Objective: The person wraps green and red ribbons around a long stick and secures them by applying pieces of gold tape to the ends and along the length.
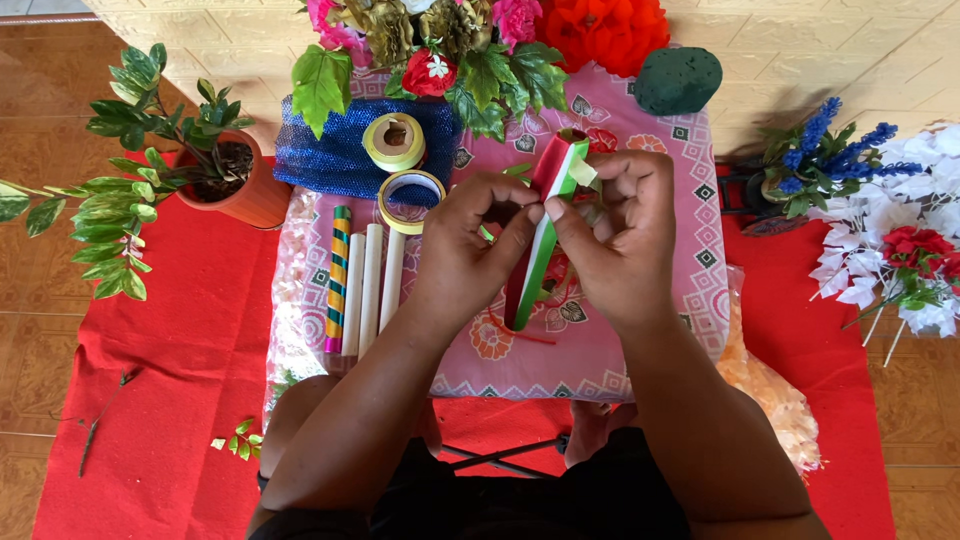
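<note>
Head view: striped ribbon (540, 250), red, white and green, held between both hands above the pink-clothed worktop (660, 330). Left hand (470, 240) pinches it at mid-length; right hand (615, 225) grips the folded top end. Loose tail hangs below the fingers. Tape rolls (395, 140) lie left of the hands.

At centre frame a ribbon (545, 235) is showing red, white and green stripes. Beneath it a pink cloth (690, 200) is displaying a floral and diamond pattern. At left centre one stick (337, 280) is wearing green, yellow and purple spiral bands beside plain cream sticks (371, 285). A red mat (190, 340) is covering the brown tiled floor (40, 110). A blue mesh (330, 150) is lying at upper centre.
</note>
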